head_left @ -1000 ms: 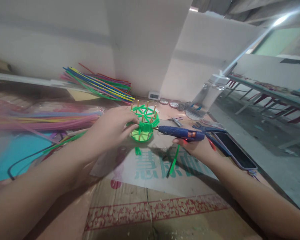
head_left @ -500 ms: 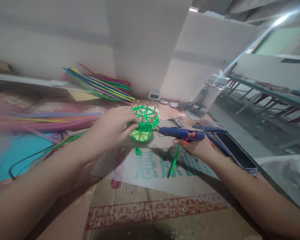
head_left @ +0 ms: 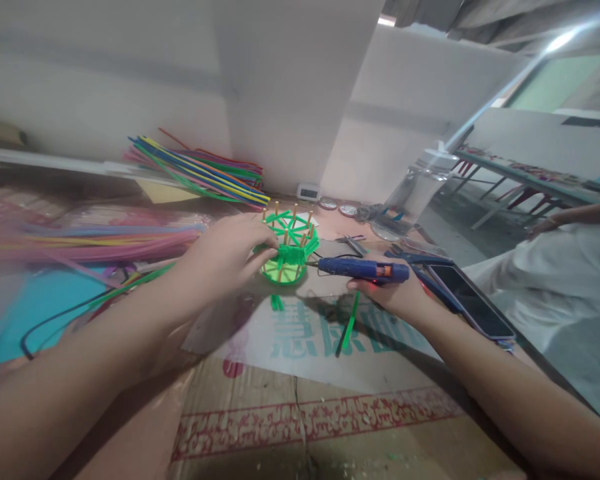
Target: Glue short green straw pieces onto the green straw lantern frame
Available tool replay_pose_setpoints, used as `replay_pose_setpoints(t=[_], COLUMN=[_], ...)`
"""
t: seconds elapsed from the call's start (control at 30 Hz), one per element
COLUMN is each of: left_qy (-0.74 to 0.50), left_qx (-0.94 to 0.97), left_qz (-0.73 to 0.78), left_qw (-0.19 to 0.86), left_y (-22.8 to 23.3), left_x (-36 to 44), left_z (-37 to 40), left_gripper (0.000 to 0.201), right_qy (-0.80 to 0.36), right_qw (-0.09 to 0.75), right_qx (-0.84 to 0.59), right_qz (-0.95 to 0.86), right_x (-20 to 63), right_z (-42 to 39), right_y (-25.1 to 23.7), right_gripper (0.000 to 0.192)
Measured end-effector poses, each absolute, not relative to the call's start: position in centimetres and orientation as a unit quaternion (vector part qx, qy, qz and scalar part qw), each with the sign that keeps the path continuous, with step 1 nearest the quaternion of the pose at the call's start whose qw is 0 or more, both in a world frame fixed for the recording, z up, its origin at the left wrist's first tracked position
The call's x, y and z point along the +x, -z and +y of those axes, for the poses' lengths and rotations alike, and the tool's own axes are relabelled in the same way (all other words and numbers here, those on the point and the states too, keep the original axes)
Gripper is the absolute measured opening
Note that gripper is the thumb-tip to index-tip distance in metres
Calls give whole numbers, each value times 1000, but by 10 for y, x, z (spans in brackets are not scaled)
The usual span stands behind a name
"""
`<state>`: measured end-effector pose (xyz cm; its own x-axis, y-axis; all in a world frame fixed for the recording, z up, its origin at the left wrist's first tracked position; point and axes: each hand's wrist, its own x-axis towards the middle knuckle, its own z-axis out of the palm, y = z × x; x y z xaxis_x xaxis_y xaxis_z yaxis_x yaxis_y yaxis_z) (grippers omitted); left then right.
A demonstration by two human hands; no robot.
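- Left hand [head_left: 225,257] curling loosely, fingertips [head_left: 267,251] pinching the left side of the green straw basket [head_left: 290,250] and steadying it.
- Right hand [head_left: 397,297] closing firmly around the grip of the blue glue gun [head_left: 363,269], holding it level, nozzle aiming left and sitting just beside the right edge of the green straw basket.
- Green straw basket standing upright on the cardboard sheet [head_left: 310,407] between the two hands, wooden sticks [head_left: 295,212] poking up around its rim.
- Left forearm reaching in from the lower left, rising diagonally toward the middle; right forearm coming in from the lower right, wrist resting low near the surface.
- Loose green straw [head_left: 349,323] lying on the cardboard sheet just below the right hand; short green straw pieces [head_left: 277,302] lying just under the green straw basket.
- Dark phone [head_left: 470,301] lying flat to the right of the glue gun, near the table edge.
- Bundle of coloured straws [head_left: 200,170] leaning against the white wall [head_left: 290,80] behind; blurred pink straws [head_left: 90,237] spreading out at the left.
- Clear plastic jar [head_left: 415,190] standing at the back right, scissors [head_left: 353,241] lying in front of it.
- Another person's white sleeve [head_left: 545,267] showing at the far right, well apart from the work.
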<state>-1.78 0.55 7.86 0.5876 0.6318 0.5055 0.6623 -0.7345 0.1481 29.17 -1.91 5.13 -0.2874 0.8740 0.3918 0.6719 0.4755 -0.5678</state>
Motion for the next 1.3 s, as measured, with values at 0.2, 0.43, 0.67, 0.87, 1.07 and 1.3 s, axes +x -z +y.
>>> replay_pose_setpoints(t=[0.2,0.43,0.67,0.87,1.07,1.3], left_qy=[267,264,260,252,257,258], left_qx=[-891,-893,-893,-894,-893,-892], left_qz=[-367,-362,-366,-369,-369,-370], left_qw=[31,30,29,30,27,31], left_y=[-80,-80,-80,-80,-81,-82], left_x=[-17,-16,-17,-17,-17,-17], left_z=[5,5,6,6,5,4], left_gripper=[15,16,16,16,16,15], right_qy=[-126,-100,-140,-145,-123,-142], right_qw=[350,383,391,389,363,357], right_qx=[-507,-490,-485,-489,-503,-514], right_qz=[-777,-776,-770,-767,-775,-767], right_x=[287,286,283,284,288,285], right_z=[-20,-20,-22,-20,-20,-20], right_y=[-54,-52,-55,-53,-53,-56], right_gripper=[28,24,25,23,20,25])
